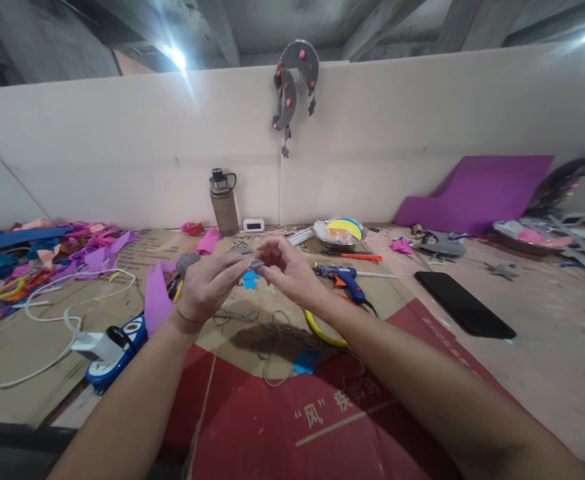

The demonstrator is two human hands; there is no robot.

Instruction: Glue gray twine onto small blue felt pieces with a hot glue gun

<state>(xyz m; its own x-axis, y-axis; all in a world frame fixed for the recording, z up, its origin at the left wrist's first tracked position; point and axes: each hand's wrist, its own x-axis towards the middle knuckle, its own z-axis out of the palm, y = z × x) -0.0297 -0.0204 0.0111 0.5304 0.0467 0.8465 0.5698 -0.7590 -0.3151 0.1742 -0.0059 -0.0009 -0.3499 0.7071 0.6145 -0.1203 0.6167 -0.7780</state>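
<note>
My left hand point(208, 283) and my right hand point(287, 270) meet above the cardboard-covered table point(252, 413). Between their pinched fingertips is a small grey piece point(256, 264), held by both hands. A thin brown string point(272, 333) lies in loose loops on the cardboard just below them. A small blue cut-out point(250, 279) lies under the hands. A blue glue gun point(345, 279) rests right of my right hand, and a yellow curved band point(322, 331) shows beneath my right wrist.
Coloured felt scraps point(47, 257) pile at the left, with a white cable point(57, 313) and charger point(92, 345). A water bottle point(223, 202), small clock point(253, 225) and bowl point(340, 233) stand at the back wall. A black phone point(464, 304) lies right; purple foam sheet point(477, 190) leans behind.
</note>
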